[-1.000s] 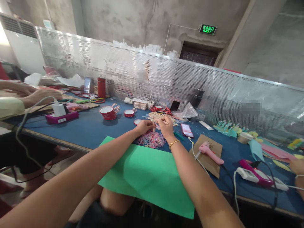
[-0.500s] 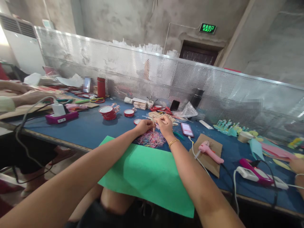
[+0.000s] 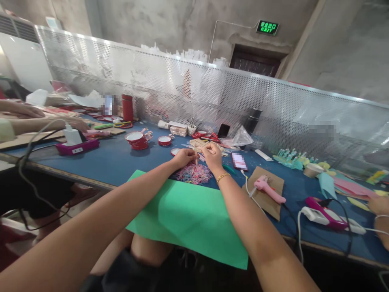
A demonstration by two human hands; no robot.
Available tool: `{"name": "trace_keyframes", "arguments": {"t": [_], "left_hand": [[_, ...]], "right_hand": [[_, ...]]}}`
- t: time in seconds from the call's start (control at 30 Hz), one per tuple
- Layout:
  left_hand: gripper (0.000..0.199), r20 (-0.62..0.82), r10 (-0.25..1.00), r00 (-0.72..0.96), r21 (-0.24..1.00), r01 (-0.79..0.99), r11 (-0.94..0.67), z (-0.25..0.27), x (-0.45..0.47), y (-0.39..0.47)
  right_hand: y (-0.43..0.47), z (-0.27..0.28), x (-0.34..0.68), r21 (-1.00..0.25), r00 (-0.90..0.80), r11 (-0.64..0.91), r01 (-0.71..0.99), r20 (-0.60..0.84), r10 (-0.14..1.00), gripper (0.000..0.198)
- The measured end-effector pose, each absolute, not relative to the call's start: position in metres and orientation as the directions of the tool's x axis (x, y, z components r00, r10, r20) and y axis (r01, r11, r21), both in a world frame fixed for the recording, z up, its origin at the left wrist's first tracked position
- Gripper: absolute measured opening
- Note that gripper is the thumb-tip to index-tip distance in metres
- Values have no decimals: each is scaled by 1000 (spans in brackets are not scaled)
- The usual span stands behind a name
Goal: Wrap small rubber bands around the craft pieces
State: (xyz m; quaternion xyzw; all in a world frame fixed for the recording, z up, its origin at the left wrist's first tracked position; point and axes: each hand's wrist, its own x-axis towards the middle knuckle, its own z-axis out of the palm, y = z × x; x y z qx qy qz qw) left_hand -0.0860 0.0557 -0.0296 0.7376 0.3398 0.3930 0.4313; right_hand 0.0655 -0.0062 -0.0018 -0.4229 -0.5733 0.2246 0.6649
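Observation:
My left hand [image 3: 184,157] is closed, its fingertips pinching a thin pale stick [image 3: 196,159] that stands upright. Close beside it, my right hand [image 3: 213,155] is pinched shut near the top of the stick; whatever lies between its fingertips is too small to make out. Just below both hands is a loose heap of thin pink, blue and white strands [image 3: 194,174]. A green sheet [image 3: 188,219] spreads from the table's front edge over my lap, under my forearms.
To the right, a pink glue gun [image 3: 269,190] rests on brown cardboard [image 3: 275,213], near a purple power strip [image 3: 328,214]. Red-sided round tins [image 3: 137,142] stand at left. Co-workers' hands [image 3: 60,123] show at both sides. A perforated metal screen [image 3: 152,81] bounds the table's back.
The whole view has shifted slightly upward in the picture. My hands stay together at the stick, with hardly any change of grip. At left, the co-worker's hands have moved a little.

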Motion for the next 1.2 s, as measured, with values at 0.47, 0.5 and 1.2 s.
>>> {"name": "trace_keyframes", "arguments": {"t": [0.47, 0.5, 1.2], "left_hand": [[32, 307, 830, 466, 899, 145, -414, -30, -86, 56], [33, 302, 833, 463, 900, 148, -409, -31, -87, 57], [27, 314, 831, 458, 901, 134, -414, -29, -86, 56]], "right_hand": [[-9, 1, 67, -813, 265, 543, 209, 582, 769, 20], [-10, 1, 67, -815, 260, 544, 198, 579, 773, 19], [2, -8, 69, -825, 248, 528, 198, 564, 788, 21]]}}
